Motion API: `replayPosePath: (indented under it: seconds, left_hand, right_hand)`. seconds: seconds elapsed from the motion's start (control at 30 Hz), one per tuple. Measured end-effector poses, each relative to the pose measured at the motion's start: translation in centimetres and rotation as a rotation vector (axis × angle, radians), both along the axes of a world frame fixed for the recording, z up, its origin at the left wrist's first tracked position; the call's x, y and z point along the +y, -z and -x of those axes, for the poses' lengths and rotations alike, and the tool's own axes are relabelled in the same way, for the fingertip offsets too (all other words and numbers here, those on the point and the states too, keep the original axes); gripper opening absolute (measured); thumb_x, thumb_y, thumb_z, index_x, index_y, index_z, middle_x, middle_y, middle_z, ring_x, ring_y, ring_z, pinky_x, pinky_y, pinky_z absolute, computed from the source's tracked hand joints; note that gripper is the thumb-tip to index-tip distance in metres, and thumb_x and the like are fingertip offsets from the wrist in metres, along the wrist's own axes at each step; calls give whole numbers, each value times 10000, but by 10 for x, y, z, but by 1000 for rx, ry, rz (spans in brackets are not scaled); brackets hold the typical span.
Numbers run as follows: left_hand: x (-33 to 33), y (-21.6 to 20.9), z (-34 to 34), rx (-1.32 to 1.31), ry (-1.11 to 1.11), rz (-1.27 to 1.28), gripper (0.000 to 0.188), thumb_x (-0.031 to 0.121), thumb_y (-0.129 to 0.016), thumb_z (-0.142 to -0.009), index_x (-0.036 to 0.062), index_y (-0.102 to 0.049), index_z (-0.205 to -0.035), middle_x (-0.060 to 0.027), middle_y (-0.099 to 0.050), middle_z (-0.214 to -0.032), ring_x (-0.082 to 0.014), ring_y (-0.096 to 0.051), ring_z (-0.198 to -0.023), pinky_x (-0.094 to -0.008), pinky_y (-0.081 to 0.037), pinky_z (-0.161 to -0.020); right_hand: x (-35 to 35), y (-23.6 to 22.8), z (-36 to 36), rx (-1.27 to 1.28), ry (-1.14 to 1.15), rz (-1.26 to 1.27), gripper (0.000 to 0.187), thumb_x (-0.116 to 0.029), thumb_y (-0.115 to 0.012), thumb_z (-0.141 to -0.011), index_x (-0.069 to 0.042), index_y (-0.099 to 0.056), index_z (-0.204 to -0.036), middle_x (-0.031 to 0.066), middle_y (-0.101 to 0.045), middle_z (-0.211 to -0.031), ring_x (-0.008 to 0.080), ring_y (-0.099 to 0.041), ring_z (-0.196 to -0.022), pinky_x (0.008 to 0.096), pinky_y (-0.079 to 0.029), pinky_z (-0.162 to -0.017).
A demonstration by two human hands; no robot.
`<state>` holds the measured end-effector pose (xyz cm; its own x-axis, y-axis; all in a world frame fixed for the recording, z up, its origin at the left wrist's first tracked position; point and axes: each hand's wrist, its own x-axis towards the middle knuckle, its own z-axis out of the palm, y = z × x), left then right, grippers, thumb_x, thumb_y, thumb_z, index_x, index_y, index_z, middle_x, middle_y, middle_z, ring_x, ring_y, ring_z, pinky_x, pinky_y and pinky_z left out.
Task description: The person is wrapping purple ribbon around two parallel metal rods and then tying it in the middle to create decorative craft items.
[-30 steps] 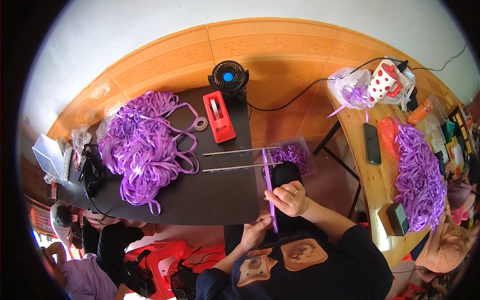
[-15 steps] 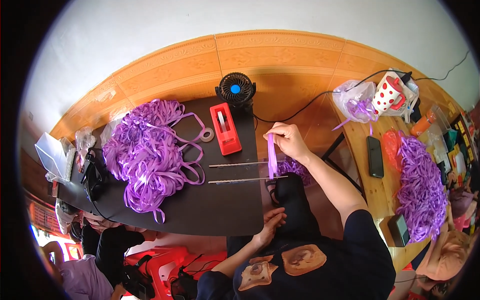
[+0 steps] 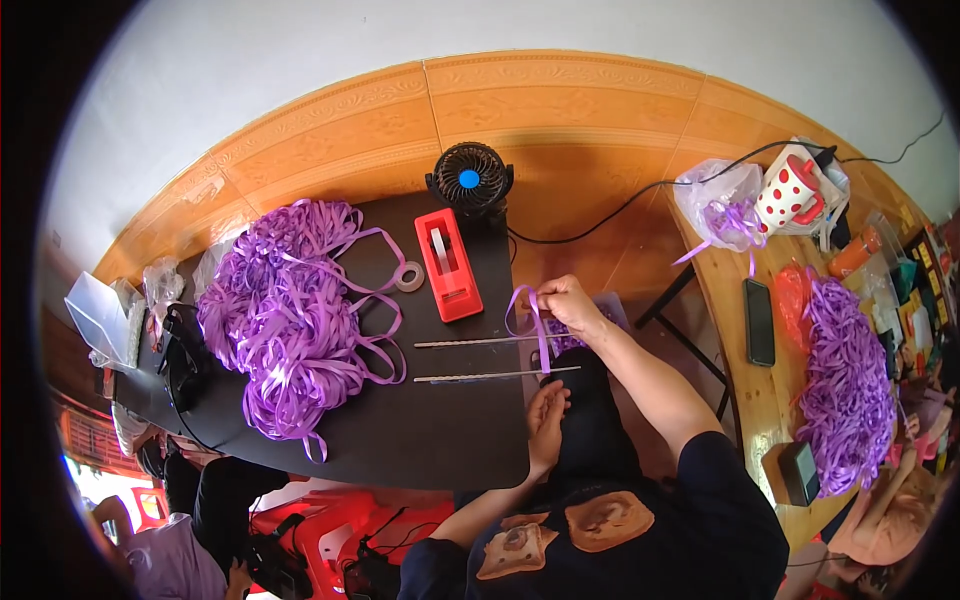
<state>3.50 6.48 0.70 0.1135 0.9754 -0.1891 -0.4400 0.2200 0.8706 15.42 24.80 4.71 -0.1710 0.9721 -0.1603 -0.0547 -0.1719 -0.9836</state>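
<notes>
Bright daylight fills the view, and the white wall [image 3: 560, 25] looks pale. At the lower left, one patch burns out to white. Soft shadow dims the tiles [image 3: 590, 150]; glare streaks the wooden table [image 3: 765, 400], and highlights dot the ribbons [image 3: 290, 330]. Fisheye distortion arches the tiles, black swallows the corners, and rim detail smears.

Where pinched, the purple ribbon [image 3: 543, 342] is hidden by the right hand [image 3: 573, 306], and the plastic tub [image 3: 618, 300] is partly covered too. The shirt [image 3: 690, 530] is cut off below; small items [image 3: 917, 322] at far right cannot be made out.
</notes>
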Motion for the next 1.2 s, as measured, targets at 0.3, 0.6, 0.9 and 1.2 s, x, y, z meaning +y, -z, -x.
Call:
replayPosePath:
  seconds: [0.3,0.6,0.9,1.2]
  left_hand:
    - [46,11,-27,97,-351,-264,252,130,-486,-968,19,-529,-1190,-70,-588,-1097,-133,-544,-971,-250,-425,-836]
    - [60,-15,-28,311,-413,-383,267,172,-471,-980,-18,-551,-1150,-101,-600,-1051,-170,-571,-945,-303,-478,-814]
    - [3,7,-13,48,-189,-16,219,161,-471,-970,-3,-616,-960,-59,-629,-863,-126,-583,-794,-245,-461,-734]
    - [-52,-26,15,55,-111,79,188,187,-521,-958,50,-650,-946,28,-622,-794,-34,-497,-712,-195,-386,-655]
  right_hand:
    - [-25,-5,4,234,-76,16,122,-86,-619,-747,25,-661,-716,47,-616,-650,124,-554,-537,256,-396,-459]
    - [-91,27,7,588,-84,527,255,-157,-643,-853,-86,-573,-1088,49,-623,-972,182,-615,-846,309,-514,-709]
    - [-154,60,-17,49,1,450,124,-142,-616,-858,-38,-683,-852,58,-640,-733,136,-615,-684,247,-469,-597]
    - [-181,-6,11,97,22,-34,100,-65,-635,-852,26,-659,-888,25,-631,-754,81,-576,-655,211,-456,-598]
